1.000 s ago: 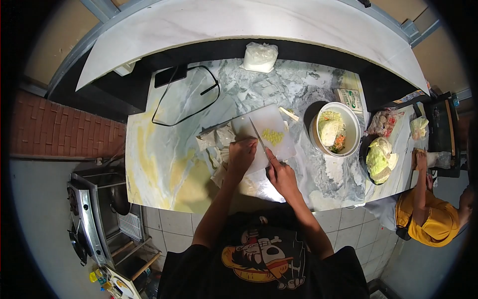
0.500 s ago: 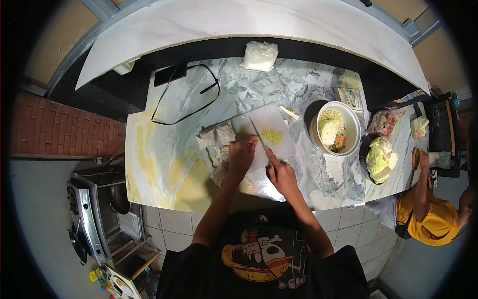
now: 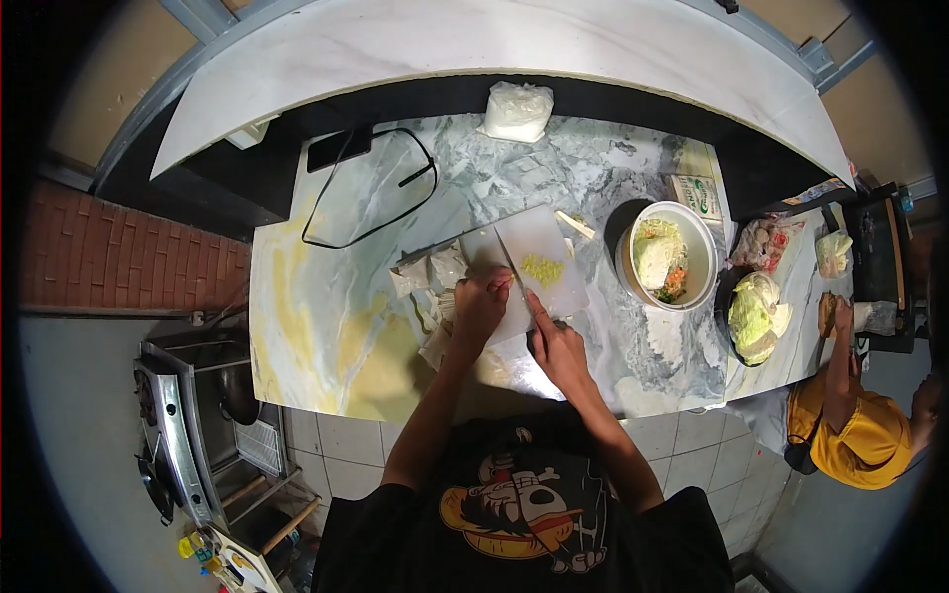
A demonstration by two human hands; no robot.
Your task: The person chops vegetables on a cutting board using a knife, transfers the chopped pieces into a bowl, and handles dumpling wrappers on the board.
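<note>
A knife (image 3: pixel 507 255) is in my right hand (image 3: pixel 560 348), its fingers wrapped round the handle and the blade pointing away over the white cutting board (image 3: pixel 568 296). My left hand (image 3: pixel 481 302) is closed beside the blade, on the board's left part; what its fingers pinch is mostly hidden. Small chopped yellow-green pieces (image 3: pixel 542 268) lie on the board to the right of the knife. Crumpled pale wrapping (image 3: pixel 448 265) is spread to the left of the board, partly under my left forearm.
Right of the board stands a white pot (image 3: pixel 704 287) holding cabbage and shredded vegetables. Farther right are cabbage (image 3: pixel 753 321) in a dark bowl and a bag (image 3: pixel 761 243). A white plastic bag (image 3: pixel 518 111) sits at the back. A dark strap (image 3: pixel 312 222) lies left. A co-worker (image 3: pixel 860 430) works at right.
</note>
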